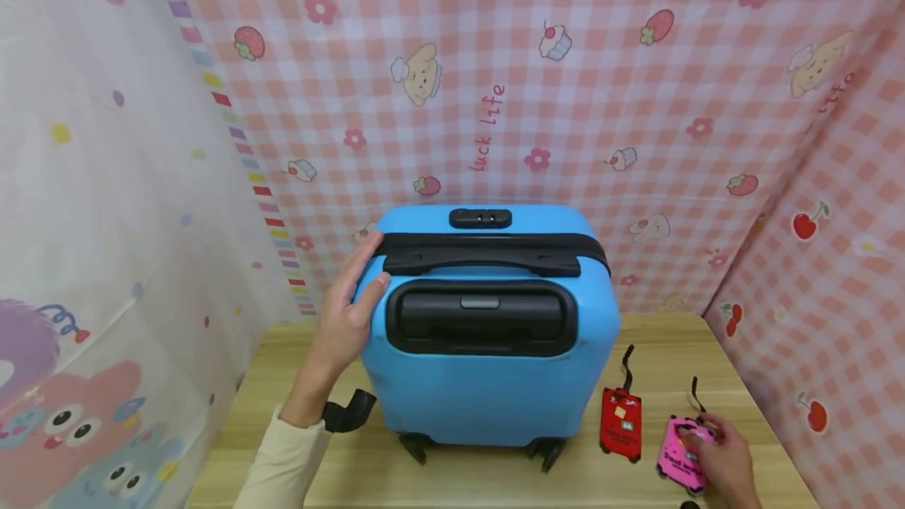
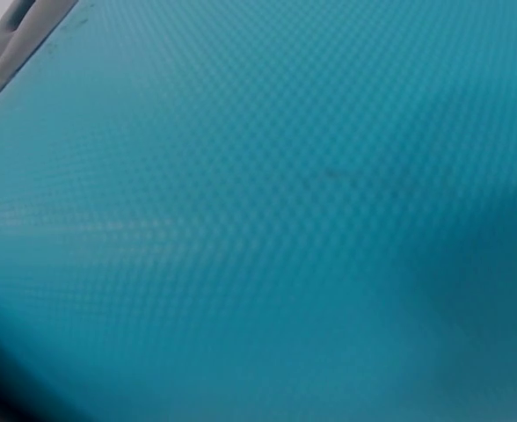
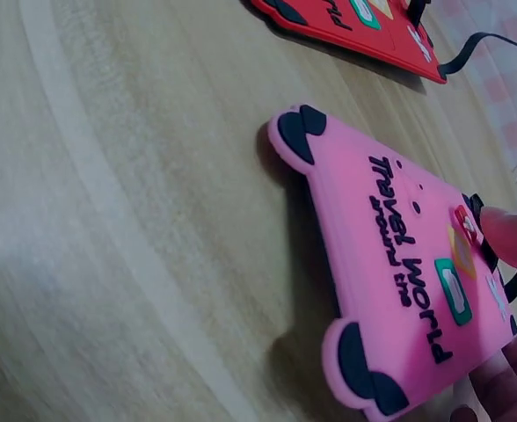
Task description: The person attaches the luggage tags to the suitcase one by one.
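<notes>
A blue hard-shell suitcase (image 1: 488, 399) with a black handle (image 1: 481, 259) stands upright on its wheels. My left hand (image 1: 345, 324) rests on its upper left corner, thumb on the near face and fingers along the side. In the left wrist view the blue shell (image 2: 267, 211) fills nearly everything. At the right, my right hand (image 1: 730, 460) pinches a pink luggage tag (image 3: 390, 264) near its strap end, thumb on top and fingers beneath. The tag bears the words "Travel World". A red luggage tag (image 1: 621, 424) with a black strap lies to its left.
The wood-grain table (image 1: 332, 470) carries everything. A checked pink cloth (image 1: 580, 116) hangs close behind the suitcase, and a white printed cloth (image 1: 127, 203) hangs at the left. Another checked cloth (image 1: 834, 320) borders the right side.
</notes>
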{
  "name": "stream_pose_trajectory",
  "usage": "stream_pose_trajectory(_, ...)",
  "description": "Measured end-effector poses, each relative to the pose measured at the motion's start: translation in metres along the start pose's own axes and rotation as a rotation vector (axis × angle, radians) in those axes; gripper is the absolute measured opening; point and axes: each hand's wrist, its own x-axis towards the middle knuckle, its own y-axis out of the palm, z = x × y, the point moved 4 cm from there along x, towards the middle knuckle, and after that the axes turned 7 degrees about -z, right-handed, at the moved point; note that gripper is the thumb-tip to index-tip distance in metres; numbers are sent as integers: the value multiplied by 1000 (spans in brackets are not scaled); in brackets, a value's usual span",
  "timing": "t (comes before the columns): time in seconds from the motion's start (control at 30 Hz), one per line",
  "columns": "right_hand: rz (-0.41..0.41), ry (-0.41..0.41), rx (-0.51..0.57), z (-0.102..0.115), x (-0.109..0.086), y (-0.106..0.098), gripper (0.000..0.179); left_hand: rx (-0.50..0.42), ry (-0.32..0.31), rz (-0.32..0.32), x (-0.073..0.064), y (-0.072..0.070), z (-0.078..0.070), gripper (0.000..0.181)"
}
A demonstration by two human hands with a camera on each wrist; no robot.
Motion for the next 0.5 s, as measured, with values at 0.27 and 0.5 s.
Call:
stream_pose_trajectory(0.27,123,-24,20,4,-4,4,56,4,-10,-5,-2,-1,1,52)
stream_pose_trajectory(0.5,173,-44,-50,7,-4,0,54,4,5,-14,0,1,1,51)
